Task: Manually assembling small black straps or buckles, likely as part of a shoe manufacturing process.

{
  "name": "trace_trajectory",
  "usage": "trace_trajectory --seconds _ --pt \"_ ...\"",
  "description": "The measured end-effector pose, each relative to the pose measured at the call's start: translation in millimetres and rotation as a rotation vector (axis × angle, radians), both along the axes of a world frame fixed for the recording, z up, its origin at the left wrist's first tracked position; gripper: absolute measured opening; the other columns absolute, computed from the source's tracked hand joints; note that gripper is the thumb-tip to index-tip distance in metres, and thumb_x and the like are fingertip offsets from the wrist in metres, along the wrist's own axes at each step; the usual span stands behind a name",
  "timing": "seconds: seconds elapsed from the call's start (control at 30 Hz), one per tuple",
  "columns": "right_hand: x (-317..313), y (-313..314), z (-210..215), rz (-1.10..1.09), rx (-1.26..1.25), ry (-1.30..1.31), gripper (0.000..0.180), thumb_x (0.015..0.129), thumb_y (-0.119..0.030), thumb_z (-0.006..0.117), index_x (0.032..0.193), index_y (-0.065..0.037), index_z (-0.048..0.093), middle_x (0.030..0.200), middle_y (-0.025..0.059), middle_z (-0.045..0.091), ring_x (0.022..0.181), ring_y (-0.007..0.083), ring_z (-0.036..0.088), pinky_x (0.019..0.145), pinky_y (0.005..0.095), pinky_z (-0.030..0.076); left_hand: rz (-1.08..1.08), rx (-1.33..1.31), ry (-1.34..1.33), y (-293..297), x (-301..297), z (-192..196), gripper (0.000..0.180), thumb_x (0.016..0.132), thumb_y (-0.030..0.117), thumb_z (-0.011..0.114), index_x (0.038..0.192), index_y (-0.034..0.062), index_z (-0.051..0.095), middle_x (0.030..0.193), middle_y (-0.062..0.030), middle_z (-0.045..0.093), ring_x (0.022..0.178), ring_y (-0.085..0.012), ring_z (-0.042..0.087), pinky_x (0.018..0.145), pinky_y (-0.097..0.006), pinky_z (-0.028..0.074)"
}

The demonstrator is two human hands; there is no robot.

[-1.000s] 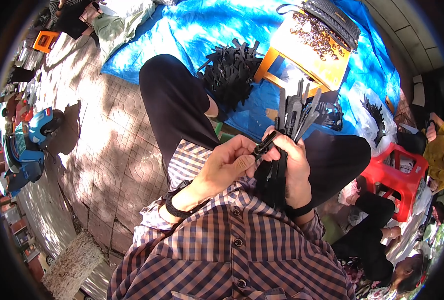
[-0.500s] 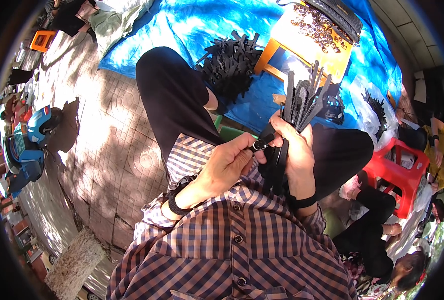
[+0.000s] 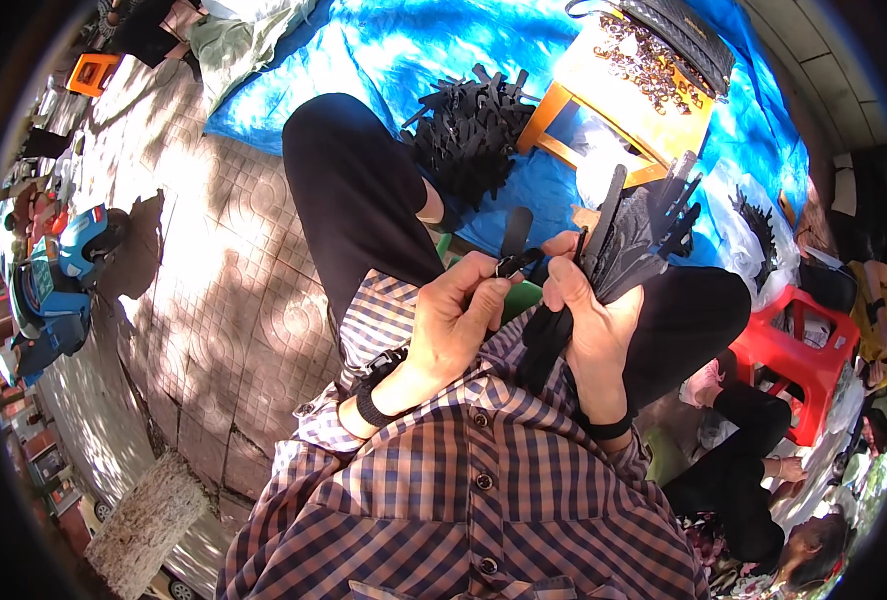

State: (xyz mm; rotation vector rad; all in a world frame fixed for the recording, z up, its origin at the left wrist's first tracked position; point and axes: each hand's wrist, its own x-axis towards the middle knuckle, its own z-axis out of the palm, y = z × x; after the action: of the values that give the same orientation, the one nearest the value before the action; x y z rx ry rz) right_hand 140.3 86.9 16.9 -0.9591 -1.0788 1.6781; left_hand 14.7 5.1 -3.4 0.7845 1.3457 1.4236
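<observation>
Over my lap, my left hand (image 3: 456,316) is closed, thumb against fingers, on a black strap (image 3: 516,232) whose end sticks up past the fingertips. A small dark buckle (image 3: 507,266) sits on that strap at my fingers. My right hand (image 3: 596,322) is wrapped round a bundle of black straps (image 3: 629,240), which fans out above the fist and hangs below it. The right thumb and forefinger come close to the buckle; whether they touch the strap I cannot tell. Beyond my knee lies a heap of black straps (image 3: 472,135).
A yellow-orange stool (image 3: 556,98) on a blue tarp (image 3: 389,45) bears many small shiny buckles (image 3: 654,70) and a black woven bag (image 3: 679,38). To the right stand a red stool (image 3: 814,345) and a seated person (image 3: 734,500). Far left is a blue scooter (image 3: 49,290).
My hands have drawn slightly apart. The strap in my left hand now points upward with its buckle turned, and the bundle in my right hand leans further right.
</observation>
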Motion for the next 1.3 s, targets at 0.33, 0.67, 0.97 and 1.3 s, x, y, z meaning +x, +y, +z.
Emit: trace_trajectory --seconds 0.33,0.67,0.97,1.3 --pt "-1.5 -6.9 2.0 0.126 -0.060 -0.015 0.017 0.085 -0.006 0.068 0.095 0.005 0.060 0.083 0.0052 0.064 0.072 0.0114 0.064 0.057 0.0193 0.045 -0.064 -0.064 -0.313 1.1 -1.8 9.5 0.022 0.100 0.017 0.043 0.093 0.0023 0.057 0.065 0.0024 0.050 0.052 -0.0019 0.036 0.048 -0.018 0.028" --pt "3.0 -3.3 -11.3 0.109 -0.133 -0.012 0.015 0.083 -0.002 0.068 0.094 0.004 0.059 0.075 0.0024 0.060 0.061 0.0066 0.054 0.057 0.0195 0.045 -0.169 -0.069 -0.181 0.3 -1.4 -0.2 0.021 0.100 0.014 0.043 0.093 0.0007 0.058 0.059 0.0047 0.043 0.049 -0.0013 0.035 0.045 -0.018 0.026" --pt "-1.3 -2.8 -8.8 0.096 -0.181 -0.027 0.014 0.083 -0.002 0.068 0.094 0.003 0.061 0.075 0.0015 0.060 0.061 0.0062 0.052 0.057 0.0198 0.044 -0.127 -0.146 -0.227 1.7 -1.7 3.5 0.020 0.098 0.013 0.045 0.095 -0.0001 0.060 0.063 0.0023 0.050 0.056 -0.0017 0.040 0.050 -0.018 0.032" --pt "-5.4 -9.3 9.0 -0.002 -0.171 0.080 0.016 0.082 -0.003 0.068 0.093 0.003 0.059 0.070 0.0034 0.056 0.057 0.0101 0.049 0.055 0.0239 0.042 -0.055 -0.076 0.165 2.5 5.3 12.8 0.014 0.096 0.008 0.049 0.091 0.0013 0.061 0.064 0.0005 0.053 0.058 -0.0040 0.044 0.052 -0.021 0.037"
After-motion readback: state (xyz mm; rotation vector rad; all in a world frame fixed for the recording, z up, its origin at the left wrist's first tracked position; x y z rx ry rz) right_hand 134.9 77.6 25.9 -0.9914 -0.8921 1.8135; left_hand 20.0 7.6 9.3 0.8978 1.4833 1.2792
